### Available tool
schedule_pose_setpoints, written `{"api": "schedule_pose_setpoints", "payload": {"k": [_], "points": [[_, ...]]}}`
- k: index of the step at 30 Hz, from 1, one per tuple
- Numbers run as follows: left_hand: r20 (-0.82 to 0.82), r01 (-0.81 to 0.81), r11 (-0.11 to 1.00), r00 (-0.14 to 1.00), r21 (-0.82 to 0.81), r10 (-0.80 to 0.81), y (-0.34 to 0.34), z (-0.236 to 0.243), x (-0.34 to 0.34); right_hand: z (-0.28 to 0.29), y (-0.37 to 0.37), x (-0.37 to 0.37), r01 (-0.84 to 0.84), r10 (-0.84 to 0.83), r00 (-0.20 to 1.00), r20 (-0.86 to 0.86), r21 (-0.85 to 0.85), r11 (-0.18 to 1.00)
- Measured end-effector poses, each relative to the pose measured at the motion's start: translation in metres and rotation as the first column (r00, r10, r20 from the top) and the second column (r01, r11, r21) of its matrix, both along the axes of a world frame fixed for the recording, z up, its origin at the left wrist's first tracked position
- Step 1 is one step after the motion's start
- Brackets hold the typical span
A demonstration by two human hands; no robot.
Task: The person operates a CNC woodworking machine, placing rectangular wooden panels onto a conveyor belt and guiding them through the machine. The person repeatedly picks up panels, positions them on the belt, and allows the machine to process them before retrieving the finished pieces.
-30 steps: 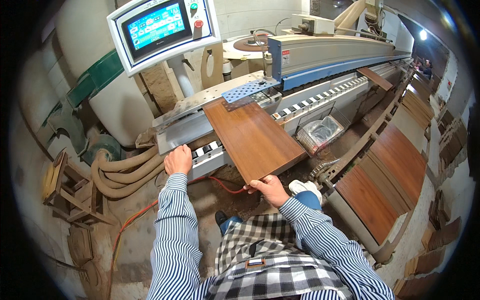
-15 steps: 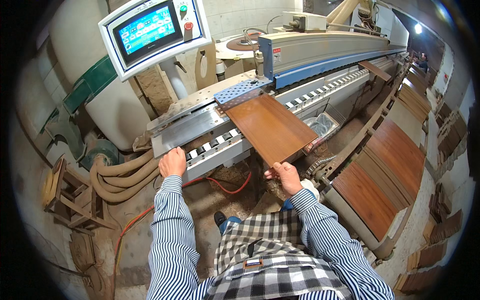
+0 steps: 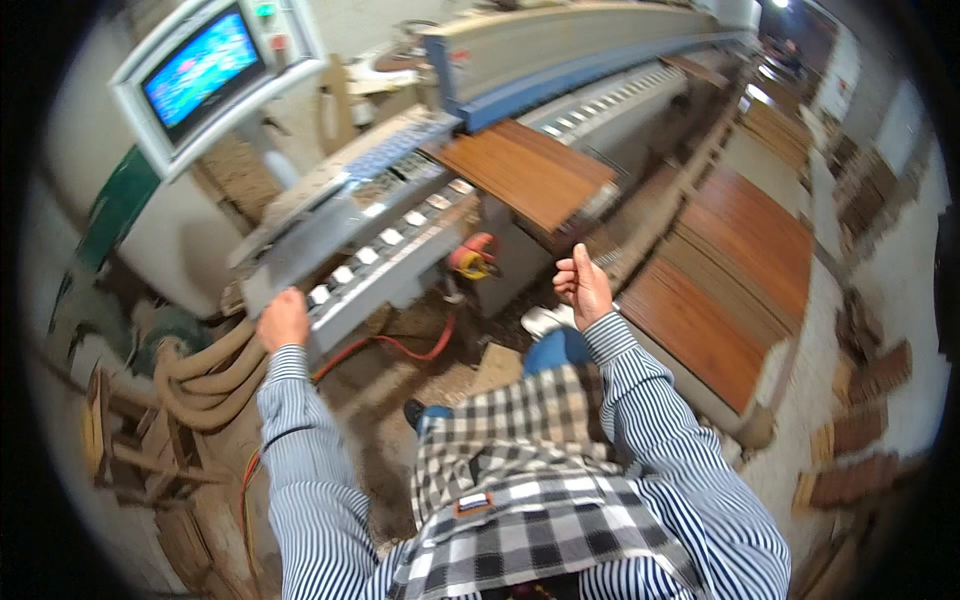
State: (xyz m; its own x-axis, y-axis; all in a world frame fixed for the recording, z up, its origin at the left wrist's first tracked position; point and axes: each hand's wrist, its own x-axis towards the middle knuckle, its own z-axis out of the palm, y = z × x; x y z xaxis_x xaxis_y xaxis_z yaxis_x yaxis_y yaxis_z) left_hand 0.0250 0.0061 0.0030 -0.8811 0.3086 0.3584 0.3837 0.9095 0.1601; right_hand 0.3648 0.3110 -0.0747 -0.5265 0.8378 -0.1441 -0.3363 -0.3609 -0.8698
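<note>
A brown wood-grain panel [image 3: 535,172] lies across the machine's roller track, its inner end under the blue-edged beam [image 3: 590,75] and its outer part sticking out toward me. My right hand [image 3: 583,285] is just off the panel's near corner, thumb up and fingers loosely bent, with nothing in it. At the near end of the machine's metal bed [image 3: 300,250], my left hand [image 3: 284,320] is closed over the corner, beside the row of black and white rollers [image 3: 368,256]. Its fingertips are hidden.
A control screen [image 3: 205,75] stands at the upper left. Stacked brown panels [image 3: 700,320] lie on a roller conveyor to my right. Thick dust hoses [image 3: 205,375] and a wooden stool [image 3: 140,440] are at lower left. A red hose [image 3: 400,345] runs across the floor.
The panel has slid farther in along the machine, under the beam. My right hand has come off its corner. The view has swung to the right; my left hand stays at the bed's end.
</note>
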Motion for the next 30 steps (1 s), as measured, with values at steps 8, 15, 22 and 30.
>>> {"api": "schedule_pose_setpoints", "payload": {"k": [8,15,22,30], "points": [[0.008,-0.025,1.000,1.000,-0.003,0.025,-0.006,-0.003,-0.003,-0.112,-0.061,0.270,0.630,-0.719,0.592,0.364,0.348,0.694],[0.015,0.000,1.000,1.000,0.024,0.000,-0.002,0.001,0.001,-0.105,-0.075,0.351,0.795,-0.766,0.397,0.507,0.228,0.562],[0.034,-0.011,0.999,0.999,0.039,0.010,-0.002,0.002,0.000,-0.156,-0.063,0.377,0.820,-0.757,0.475,0.450,0.088,0.566],[0.033,-0.019,0.998,0.999,0.054,0.017,-0.006,0.003,0.004,-0.106,-0.101,0.342,0.524,-0.488,0.850,0.200,-0.428,0.736]]}}
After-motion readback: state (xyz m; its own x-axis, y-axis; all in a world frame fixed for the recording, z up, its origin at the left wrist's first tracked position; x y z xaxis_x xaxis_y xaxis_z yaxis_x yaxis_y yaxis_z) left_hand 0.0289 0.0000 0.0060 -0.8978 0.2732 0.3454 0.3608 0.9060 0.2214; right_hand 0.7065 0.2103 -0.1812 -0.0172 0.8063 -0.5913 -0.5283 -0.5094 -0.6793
